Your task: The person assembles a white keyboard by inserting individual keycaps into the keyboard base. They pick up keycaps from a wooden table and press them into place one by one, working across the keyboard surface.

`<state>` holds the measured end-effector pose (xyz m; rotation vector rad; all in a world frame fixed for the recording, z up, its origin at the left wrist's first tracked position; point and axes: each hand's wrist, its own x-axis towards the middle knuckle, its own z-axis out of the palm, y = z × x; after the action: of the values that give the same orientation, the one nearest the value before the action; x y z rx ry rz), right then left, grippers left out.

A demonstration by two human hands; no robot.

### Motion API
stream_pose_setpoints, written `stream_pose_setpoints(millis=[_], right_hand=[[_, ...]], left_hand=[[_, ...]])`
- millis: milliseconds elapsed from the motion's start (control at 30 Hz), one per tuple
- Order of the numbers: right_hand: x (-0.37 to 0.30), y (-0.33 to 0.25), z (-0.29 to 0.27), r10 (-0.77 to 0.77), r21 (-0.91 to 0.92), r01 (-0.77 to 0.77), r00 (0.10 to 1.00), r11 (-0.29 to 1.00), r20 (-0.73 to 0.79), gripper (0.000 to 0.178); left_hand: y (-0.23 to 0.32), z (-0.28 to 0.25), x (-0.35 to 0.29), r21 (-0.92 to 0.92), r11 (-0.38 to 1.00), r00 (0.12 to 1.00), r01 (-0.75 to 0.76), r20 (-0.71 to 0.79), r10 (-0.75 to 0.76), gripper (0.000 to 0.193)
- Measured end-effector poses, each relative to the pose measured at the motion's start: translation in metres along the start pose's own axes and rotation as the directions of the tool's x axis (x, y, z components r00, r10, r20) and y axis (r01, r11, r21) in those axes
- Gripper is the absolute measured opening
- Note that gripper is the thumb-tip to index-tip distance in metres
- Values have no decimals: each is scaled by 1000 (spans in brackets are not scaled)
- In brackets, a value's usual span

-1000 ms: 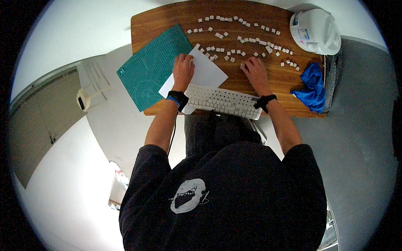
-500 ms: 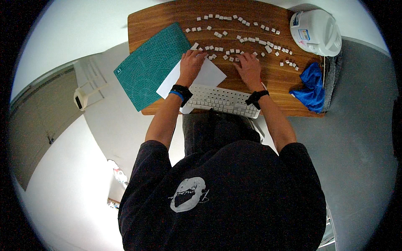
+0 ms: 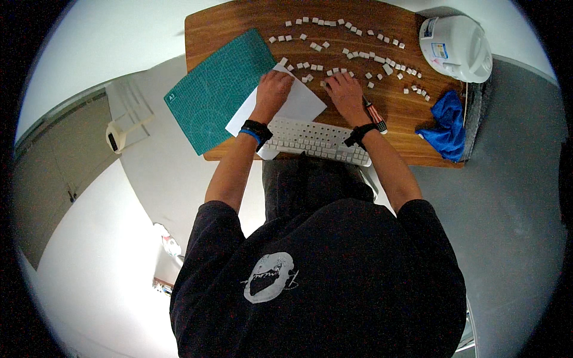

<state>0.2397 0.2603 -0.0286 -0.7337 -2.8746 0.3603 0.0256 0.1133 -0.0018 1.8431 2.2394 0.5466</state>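
Observation:
My left hand is closed in a loose fist over the white paper sheet; anything inside it is hidden. Loose white keycaps lie just past its knuckles. To the right, my right hand reaches over the tabletop with its fingers somewhat apart, their tips at the row of keycaps. Whether it touches one is too small to tell. Below both hands lies a white keyboard; its upper rows show bare key positions, while keycaps sit on the nearer rows.
A green cutting mat lies at the left of the wooden table. Beside my right wrist is a red-and-black handled tool. A blue cloth and a white rounded container are at the right. Several more keycaps spread across the back.
My left fingers have drawn in from the keycaps and curled. My right hand has shifted left along the keycap row, and the red-and-black tool beside its wrist now shows.

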Motion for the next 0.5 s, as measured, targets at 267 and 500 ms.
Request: stream_pose_setpoints(millis=[267, 500], right_hand=[[4, -18, -11, 96, 100, -94, 995, 991, -17, 27], [-19, -2, -20, 343, 222, -347, 938, 911, 56, 41]], left_hand=[[19, 8, 7, -30, 999, 999, 10, -31, -11, 24], [29, 23, 13, 114, 993, 999, 14, -34, -10, 24]])
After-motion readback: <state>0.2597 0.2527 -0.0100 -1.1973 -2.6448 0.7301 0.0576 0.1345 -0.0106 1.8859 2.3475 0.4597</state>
